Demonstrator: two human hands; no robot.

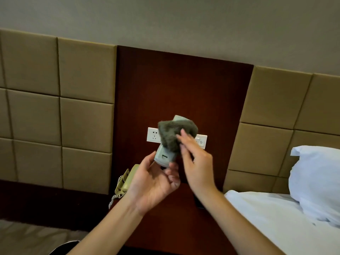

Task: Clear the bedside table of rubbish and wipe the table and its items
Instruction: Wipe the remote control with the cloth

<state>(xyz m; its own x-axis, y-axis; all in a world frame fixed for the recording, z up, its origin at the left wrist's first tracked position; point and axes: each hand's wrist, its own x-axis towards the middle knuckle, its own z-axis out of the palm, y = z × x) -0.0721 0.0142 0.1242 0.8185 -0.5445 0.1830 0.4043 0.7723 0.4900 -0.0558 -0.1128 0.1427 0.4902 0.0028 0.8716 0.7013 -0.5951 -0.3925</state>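
Note:
My left hand [156, 183] holds the lower end of a pale grey remote control [163, 156], lifted above the dark wooden bedside table [171, 221]. A dark grey-green cloth [173, 133] is draped over the remote's upper part, so only its top corner and bottom end show. My right hand [195, 162] has its fingertips pinched on the cloth's right side. A beige corded telephone [127, 179] lies on the table's left edge, partly hidden behind my left hand.
A white socket strip [153, 134] is fixed to the dark wood panel behind the table. Tan padded headboards flank the panel. A bed with a white sheet and pillow [316, 181] lies to the right. A small dark object [199, 204] sits on the table under my right forearm.

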